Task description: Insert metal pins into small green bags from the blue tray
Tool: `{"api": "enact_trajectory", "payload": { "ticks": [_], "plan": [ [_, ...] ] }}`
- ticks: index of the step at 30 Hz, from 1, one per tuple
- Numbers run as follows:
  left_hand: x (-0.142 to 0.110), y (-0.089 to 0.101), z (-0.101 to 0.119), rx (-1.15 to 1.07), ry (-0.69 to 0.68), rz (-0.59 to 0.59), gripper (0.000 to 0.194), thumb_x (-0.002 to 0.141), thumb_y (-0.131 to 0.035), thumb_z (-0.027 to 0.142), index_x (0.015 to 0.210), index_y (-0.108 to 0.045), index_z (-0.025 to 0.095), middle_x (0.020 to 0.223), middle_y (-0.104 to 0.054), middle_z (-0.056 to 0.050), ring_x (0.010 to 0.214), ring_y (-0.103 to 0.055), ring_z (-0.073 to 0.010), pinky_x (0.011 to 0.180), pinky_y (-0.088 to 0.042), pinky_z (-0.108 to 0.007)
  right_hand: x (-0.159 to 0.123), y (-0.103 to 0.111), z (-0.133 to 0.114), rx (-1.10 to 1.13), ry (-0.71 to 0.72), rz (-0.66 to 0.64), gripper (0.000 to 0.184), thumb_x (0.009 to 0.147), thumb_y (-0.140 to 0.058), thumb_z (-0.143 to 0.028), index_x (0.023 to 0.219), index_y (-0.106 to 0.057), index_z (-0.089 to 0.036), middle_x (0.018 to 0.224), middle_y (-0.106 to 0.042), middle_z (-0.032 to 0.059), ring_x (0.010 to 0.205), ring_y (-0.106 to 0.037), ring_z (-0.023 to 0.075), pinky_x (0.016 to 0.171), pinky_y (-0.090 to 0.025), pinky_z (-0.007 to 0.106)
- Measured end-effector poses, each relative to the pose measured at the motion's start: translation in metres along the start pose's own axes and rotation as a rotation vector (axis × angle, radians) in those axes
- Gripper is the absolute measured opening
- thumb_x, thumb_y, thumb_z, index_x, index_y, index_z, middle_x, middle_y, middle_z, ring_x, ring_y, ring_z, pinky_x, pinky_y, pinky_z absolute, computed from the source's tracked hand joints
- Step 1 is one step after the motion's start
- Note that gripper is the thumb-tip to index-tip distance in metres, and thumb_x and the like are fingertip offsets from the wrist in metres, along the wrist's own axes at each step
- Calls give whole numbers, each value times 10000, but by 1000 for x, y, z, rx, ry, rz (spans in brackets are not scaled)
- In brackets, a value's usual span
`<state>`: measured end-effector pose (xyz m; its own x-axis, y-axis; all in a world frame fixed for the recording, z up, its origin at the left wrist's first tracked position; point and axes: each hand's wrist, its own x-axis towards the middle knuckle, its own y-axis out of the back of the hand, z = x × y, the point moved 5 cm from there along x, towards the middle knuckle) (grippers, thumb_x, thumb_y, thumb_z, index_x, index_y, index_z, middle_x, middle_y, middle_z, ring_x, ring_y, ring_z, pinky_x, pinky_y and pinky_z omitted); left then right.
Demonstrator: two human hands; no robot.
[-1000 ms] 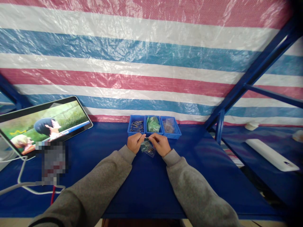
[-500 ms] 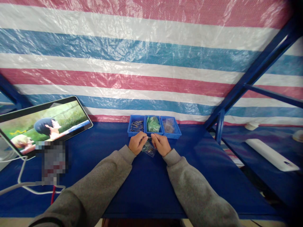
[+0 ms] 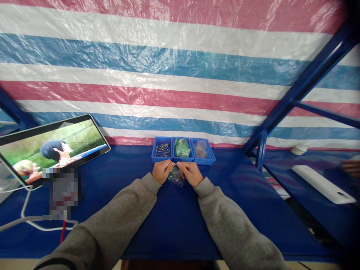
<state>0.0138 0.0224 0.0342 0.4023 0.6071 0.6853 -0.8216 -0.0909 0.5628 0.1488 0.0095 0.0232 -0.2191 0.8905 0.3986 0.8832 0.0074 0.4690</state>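
My left hand (image 3: 162, 171) and my right hand (image 3: 191, 173) are close together over the blue table, thumbs and fingers pinched. Between them, a small clear plastic bag (image 3: 177, 178) hangs by its upper edge, with dark and greenish contents too small to make out. Just beyond my fingers stand three joined blue bins. Metal screws (image 3: 162, 150) fill the left one, green packets (image 3: 182, 147) the middle one, and clear plastic bags (image 3: 200, 150) seem to lie in the right one (image 3: 208, 161).
At left stands a lit screen (image 3: 64, 150), with white cables (image 3: 26, 204) and a blurred-out object before it. A blue metal frame (image 3: 261, 150) rises on the right. Beyond it lie a long white device (image 3: 320, 183) and another person's hand (image 3: 351, 165). Striped sheeting (image 3: 180, 75) hangs behind.
My fingertips have shifted slightly along the bag's upper edge, and the pale strip between them no longer shows. Another person's hand has come in at the right edge.
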Motion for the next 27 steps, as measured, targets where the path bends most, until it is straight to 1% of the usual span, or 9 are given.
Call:
{"api": "enact_trajectory", "payload": {
  "ticks": [2, 4, 8, 10, 14, 17, 19, 22, 27],
  "plan": [
    [0, 0, 1, -18, 20, -20, 336, 921, -356, 318, 688, -542, 163, 539, -504, 21, 500, -479, -86, 531, -370, -209, -1, -1, 3, 30, -24, 6, 584, 899, -324, -513, 426, -431, -189, 400, -465, -16, 410, -447, 95, 493, -391, 230],
    [1, 0, 2, -23, 27, -29, 317, 920, -360, 323, 723, -551, 164, 554, -518, 19, 514, -492, -89, 540, -380, -207, -1, -2, 7, 56, -52, 15, 609, 896, -309, -531, 400, -414, -194, 377, -455, -14, 380, -439, 93, 470, -391, 229],
    [1, 0, 3, 45, 17, -9, 399, 922, -354, 320, 574, -477, 170, 483, -454, 31, 461, -456, -83, 505, -353, -212, -1, -2, 8, 33, -63, 2, 631, 900, -301, -525, 380, -423, -189, 361, -448, -13, 373, -451, 89, 474, -393, 224],
    [0, 0, 2, 68, 19, 6, 430, 925, -348, 309, 530, -447, 170, 450, -427, 35, 428, -436, -77, 485, -340, -213, 0, -1, 5, 14, -40, -6, 577, 895, -336, -511, 444, -483, -182, 392, -474, -17, 399, -472, 92, 485, -392, 222],
    [0, 1, -1, 46, 26, 26, 466, 926, -348, 302, 489, -437, 169, 432, -447, 31, 406, -434, -70, 476, -345, -209, 1, 3, -2, 25, -10, 27, 368, 865, -431, -484, 691, -561, -187, 478, -510, -37, 433, -481, 99, 475, -379, 216],
    [0, 2, -1, 43, 25, 28, 467, 923, -355, 318, 490, -441, 168, 426, -444, 34, 407, -431, -70, 476, -348, -206, 1, 4, -3, -13, 4, 53, 356, 873, -425, -464, 684, -551, -190, 481, -500, -35, 454, -476, 103, 493, -381, 218],
    [0, 2, -1, 47, 26, 22, 422, 915, -378, 333, 544, -486, 164, 448, -461, 37, 424, -440, -70, 484, -355, -200, 1, 5, -3, -41, 6, 67, 392, 887, -397, -457, 638, -537, -188, 474, -492, -29, 460, -472, 104, 504, -381, 219],
    [0, 1, -1, 23, 29, 23, 298, 893, -437, 342, 701, -570, 157, 532, -540, 26, 477, -485, -76, 508, -387, -195, 1, 7, -3, -71, 8, 81, 447, 903, -352, -462, 583, -505, -189, 468, -476, -25, 460, -463, 102, 509, -374, 218],
    [1, 3, 3, -58, -28, 58, 207, 886, -463, 278, 897, -628, 154, 829, -669, -55, 740, -618, -132, 677, -485, -241, 2, 6, -2, -120, 8, 88, 483, 902, -347, -476, 541, -490, -189, 440, -454, -29, 450, -451, 100, 507, -357, 215]
  ]
}}
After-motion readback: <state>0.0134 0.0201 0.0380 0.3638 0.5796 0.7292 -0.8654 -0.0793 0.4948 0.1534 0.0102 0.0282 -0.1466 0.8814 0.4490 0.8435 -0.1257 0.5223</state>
